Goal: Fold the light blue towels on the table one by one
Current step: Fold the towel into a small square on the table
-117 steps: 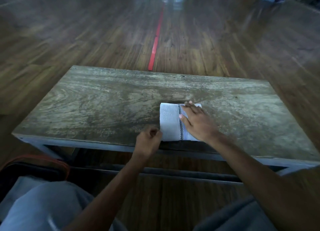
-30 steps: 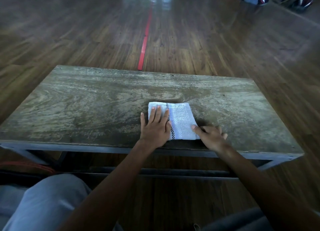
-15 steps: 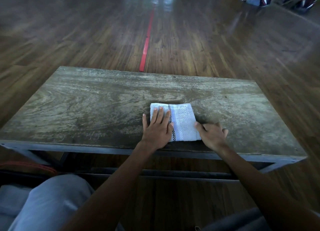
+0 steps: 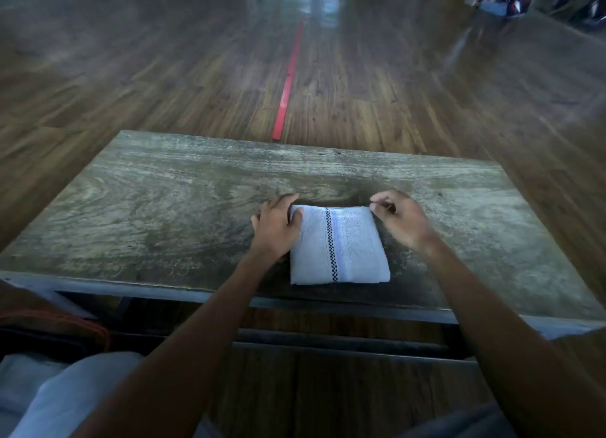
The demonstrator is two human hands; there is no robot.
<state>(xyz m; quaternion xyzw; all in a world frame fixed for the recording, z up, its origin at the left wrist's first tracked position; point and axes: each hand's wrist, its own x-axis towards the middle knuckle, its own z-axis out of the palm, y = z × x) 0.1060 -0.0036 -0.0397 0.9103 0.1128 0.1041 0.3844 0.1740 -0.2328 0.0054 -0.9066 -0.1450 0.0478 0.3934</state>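
A light blue towel (image 4: pixel 339 245), folded into a small rectangle with a black-and-white checked stripe down its middle, lies near the front edge of the worn wooden table (image 4: pixel 164 208). My left hand (image 4: pixel 277 227) grips the towel's far left corner, thumb on top of the cloth. My right hand (image 4: pixel 400 219) pinches the far right corner between thumb and fingers. The towel's near edge lies flat and untouched.
The table's metal front rail (image 4: pixel 328 301) runs just below the towel. A red line (image 4: pixel 288 83) marks the wooden floor beyond. A dark bag with an orange cord (image 4: pixel 55 326) sits at lower left, and light cloth (image 4: pixel 49 391) lies on my lap.
Both hands have moved from the towel's near part to its far corners and closed on them. The left palm no longer presses flat on the towel.
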